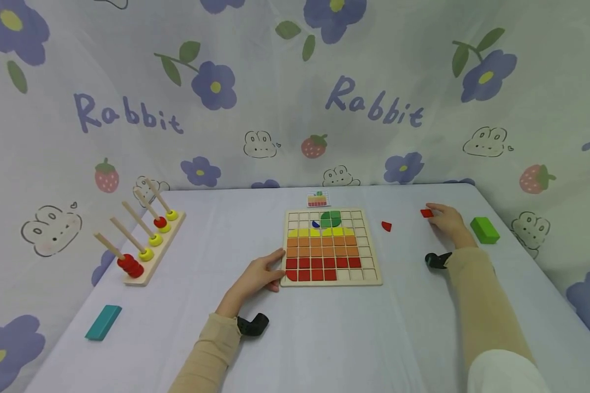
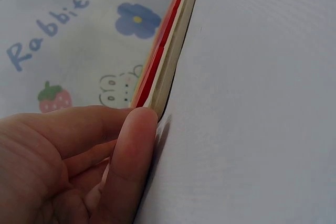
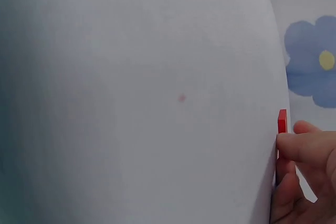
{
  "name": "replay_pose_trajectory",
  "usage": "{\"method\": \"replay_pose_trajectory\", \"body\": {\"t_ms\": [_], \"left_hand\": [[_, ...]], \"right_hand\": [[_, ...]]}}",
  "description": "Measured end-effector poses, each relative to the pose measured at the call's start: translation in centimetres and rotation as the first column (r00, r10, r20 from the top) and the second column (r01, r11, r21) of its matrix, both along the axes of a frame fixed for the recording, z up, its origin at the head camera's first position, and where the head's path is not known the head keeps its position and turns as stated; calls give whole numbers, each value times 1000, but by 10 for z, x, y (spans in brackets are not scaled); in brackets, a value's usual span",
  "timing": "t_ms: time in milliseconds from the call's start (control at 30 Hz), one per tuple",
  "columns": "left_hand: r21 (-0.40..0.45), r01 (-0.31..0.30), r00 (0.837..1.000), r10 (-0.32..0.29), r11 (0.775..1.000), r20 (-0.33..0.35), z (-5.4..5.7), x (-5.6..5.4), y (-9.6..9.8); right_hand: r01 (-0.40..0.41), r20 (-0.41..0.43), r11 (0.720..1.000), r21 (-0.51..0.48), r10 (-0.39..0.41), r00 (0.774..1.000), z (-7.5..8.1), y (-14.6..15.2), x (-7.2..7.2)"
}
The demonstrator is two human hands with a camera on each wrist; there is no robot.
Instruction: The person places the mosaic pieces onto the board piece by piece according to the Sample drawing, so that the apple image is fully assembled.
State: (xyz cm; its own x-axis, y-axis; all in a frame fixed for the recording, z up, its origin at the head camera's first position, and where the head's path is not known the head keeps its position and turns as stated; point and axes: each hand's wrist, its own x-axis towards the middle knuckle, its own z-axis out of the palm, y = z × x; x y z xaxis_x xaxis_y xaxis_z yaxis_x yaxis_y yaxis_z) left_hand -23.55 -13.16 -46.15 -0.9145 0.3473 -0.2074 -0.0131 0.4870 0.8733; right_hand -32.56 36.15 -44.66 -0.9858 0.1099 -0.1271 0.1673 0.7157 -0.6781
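A wooden grid board [image 1: 366,277] lies at mid-table, set with green, blue, yellow, orange and red tiles. Along its front row, red tiles [image 1: 317,275] fill the left part, beside bare squares on the right. My left hand [image 1: 255,275] touches the board's left edge, its thumb [image 2: 135,142] right at the front corner. Over at the right, my right hand [image 1: 447,222] pinches a small flat red tile [image 1: 426,213] between thumb and fingers. Its red end [image 3: 282,120] sticks out past the fingertips in the right wrist view. A loose red tile with a rounded side [image 1: 386,226] lies between hand and board.
A small picture card [image 1: 318,199] showing a matching pattern sits behind the board. On the left stand a wooden peg base [image 1: 149,268] with red and yellow beads and a teal block [image 1: 104,322]. A green block [image 1: 484,230] lies right of my right hand.
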Motion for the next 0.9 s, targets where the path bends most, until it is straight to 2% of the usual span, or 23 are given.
{"method": "replay_pose_trajectory", "body": {"t_ms": [100,200,267,367,500,700,800,900], "left_hand": [[2,3,1000,-3,1000,-1,-1,0,0],[2,3,1000,-3,1000,-5,-1,-1,0],[2,0,1000,0,1000,-4,0,0,0],[-3,3,1000,-3,1000,-1,1,0,0],[4,8,1000,-8,1000,-7,1,-1,-1],[21,5,1000,-5,1000,-11,1,-1,-2],[20,8,1000,-8,1000,-11,0,-1,-1],[11,2,1000,-1,1000,-14,-1,-1,0]], "right_hand": [[-55,-34,994,93,59,998,-1,0,-1],[-64,-89,989,137,77,993,-1,-2,0],[-50,-111,990,130,65,992,-1,-3,0],[-8,-98,996,84,16,995,0,-6,3],[41,-31,997,-64,-43,999,4,-15,7],[20,16,962,-274,-16,1000,13,-41,10],[4,33,926,-378,9,999,15,-56,14],[-14,45,857,-515,44,998,17,-71,19]]}}
